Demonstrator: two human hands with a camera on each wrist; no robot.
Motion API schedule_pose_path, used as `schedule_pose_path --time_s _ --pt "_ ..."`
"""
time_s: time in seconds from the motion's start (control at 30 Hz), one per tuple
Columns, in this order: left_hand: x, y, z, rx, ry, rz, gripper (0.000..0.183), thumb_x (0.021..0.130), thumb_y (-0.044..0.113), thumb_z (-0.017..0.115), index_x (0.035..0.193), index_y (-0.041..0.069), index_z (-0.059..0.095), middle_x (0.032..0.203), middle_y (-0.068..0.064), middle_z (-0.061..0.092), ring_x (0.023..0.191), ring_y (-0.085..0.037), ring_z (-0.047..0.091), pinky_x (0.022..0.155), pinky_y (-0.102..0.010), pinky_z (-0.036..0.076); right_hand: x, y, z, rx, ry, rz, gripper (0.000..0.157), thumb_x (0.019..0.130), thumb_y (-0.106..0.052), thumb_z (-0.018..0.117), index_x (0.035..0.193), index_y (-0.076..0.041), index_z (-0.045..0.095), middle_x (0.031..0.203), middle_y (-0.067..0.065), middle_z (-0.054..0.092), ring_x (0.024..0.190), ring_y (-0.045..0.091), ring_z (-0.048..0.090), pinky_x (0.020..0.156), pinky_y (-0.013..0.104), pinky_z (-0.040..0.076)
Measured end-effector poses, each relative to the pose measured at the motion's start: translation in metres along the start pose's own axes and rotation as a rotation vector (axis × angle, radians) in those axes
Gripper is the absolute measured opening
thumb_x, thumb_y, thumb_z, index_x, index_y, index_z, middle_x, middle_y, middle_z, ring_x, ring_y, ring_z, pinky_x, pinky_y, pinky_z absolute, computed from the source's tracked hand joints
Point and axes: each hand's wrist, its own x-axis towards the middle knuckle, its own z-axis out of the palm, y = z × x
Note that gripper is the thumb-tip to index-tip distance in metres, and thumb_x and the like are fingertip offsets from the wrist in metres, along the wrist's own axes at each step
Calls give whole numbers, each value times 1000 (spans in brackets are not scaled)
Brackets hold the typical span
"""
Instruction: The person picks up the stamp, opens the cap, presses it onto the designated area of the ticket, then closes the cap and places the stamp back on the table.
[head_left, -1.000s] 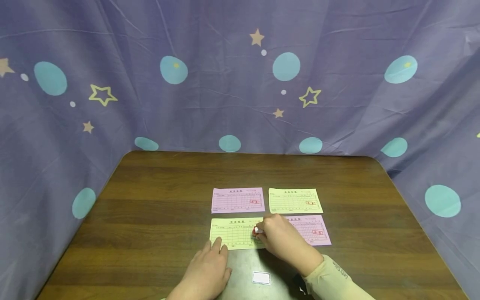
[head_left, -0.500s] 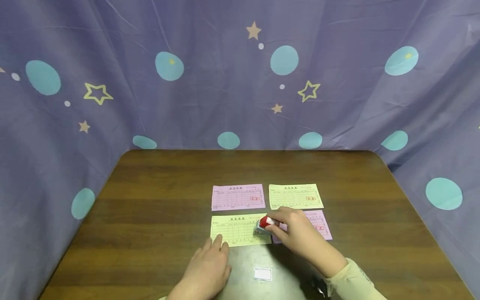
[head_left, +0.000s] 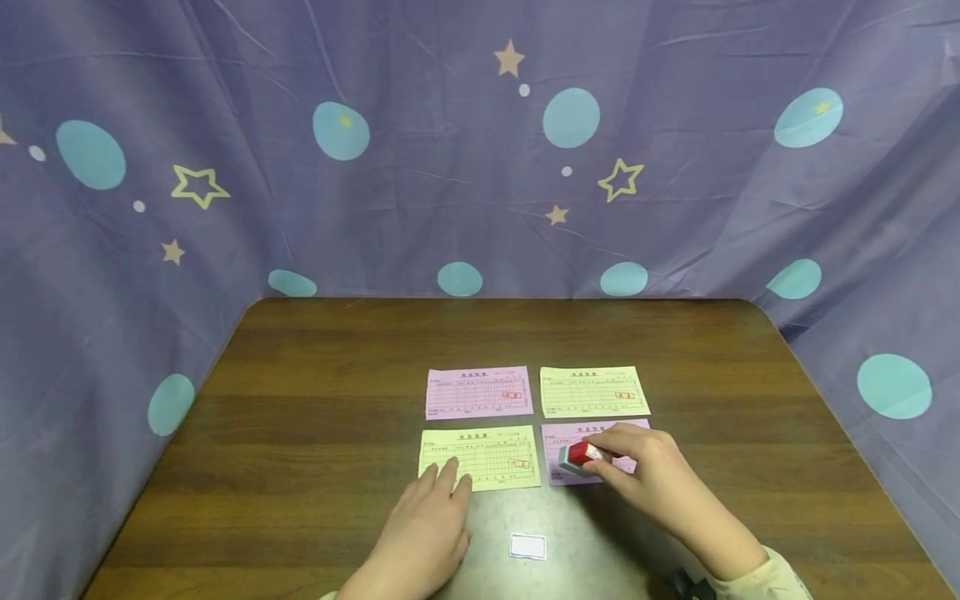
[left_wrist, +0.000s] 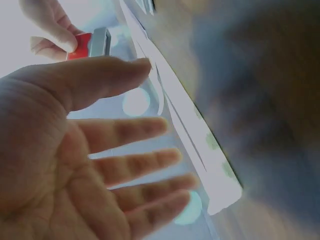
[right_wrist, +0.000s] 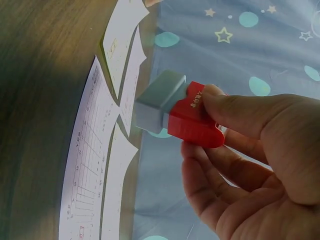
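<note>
In the head view, my right hand pinches a red self-inking stamp with a grey-green base, between thumb and fingers. It is held above the lower right pink slip, partly covering it. The right wrist view shows the stamp tilted, apart from the papers. My left hand has its fingers spread, fingertips at the lower edge of the lower left yellow slip. A red stamped mark shows on that slip's right side. The left wrist view shows the left hand's straight fingers.
Behind lie another pink slip and yellow slip, each with a red mark. A small white rectangular piece with a dark border lies near the front. A purple curtain surrounds the brown wooden table.
The stamp has come up off the lower left yellow slip, uncovering a red mark there. My right hand has carried it right, over the pink slip. The left hand has barely moved.
</note>
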Motion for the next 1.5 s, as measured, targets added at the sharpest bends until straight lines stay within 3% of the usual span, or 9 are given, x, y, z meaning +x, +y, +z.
schedule_pose_path --time_s 0.1,0.17,0.33,0.5,0.73,0.9,1.07,1.3,1.5 --pt "6 11 3 55 44 99 42 83 21 81 114 -3 69 108 -14 63 95 -27 61 81 -41 54 -4 0 -4 11 2 -8 26 74 -3 88 98 -10 79 89 -9 71 74 5 62 67 19 50" --pt "10 20 6 75 48 169 35 82 23 82 105 1 70 92 -4 58 80 -16 54 68 -30 50 -7 0 -6 17 6 -11 27 74 -3 88 99 -11 79 89 -10 71 74 5 62 66 19 50" --pt "18 42 18 154 53 297 25 78 30 83 85 11 68 80 4 46 68 -8 44 53 -23 38 -10 0 -8 28 4 -16 28 75 -3 88 99 -14 79 88 -13 69 73 4 60 65 19 49" --pt "21 57 31 233 45 280 24 75 28 84 74 15 65 76 4 44 64 -9 43 49 -24 34 -13 1 -7 24 -1 -47 28 74 -5 88 99 -11 78 87 -11 68 73 4 59 66 18 48" --pt "21 66 44 310 20 253 15 79 17 76 68 14 67 74 2 45 63 -10 43 51 -25 33 -18 2 -7 26 -10 -56 28 75 -2 86 101 -10 78 87 -12 68 72 3 58 65 19 49" --pt "22 68 44 341 81 265 18 79 16 75 63 15 67 70 2 45 63 -11 41 52 -25 31 -21 3 -6 21 -2 -47 28 74 -1 87 99 -12 78 87 -11 69 72 2 59 65 18 50" --pt "23 68 41 338 81 269 20 76 17 77 60 19 67 67 3 46 63 -11 39 53 -25 29 -23 3 -6 34 16 -27 29 73 0 87 98 -10 78 87 -10 69 72 4 59 65 18 52" --pt "30 62 29 134 142 233 19 70 15 80 62 15 63 57 5 50 56 -10 44 50 -24 35 -24 1 -7 57 47 3 31 73 3 87 100 -8 78 90 -8 71 73 6 62 64 22 56" --pt "32 52 21 -103 366 182 9 77 9 78 78 4 71 69 0 60 62 -9 57 54 -22 49 -23 2 -4 71 74 0 32 72 1 89 101 -7 78 91 -6 73 74 7 64 65 21 56"
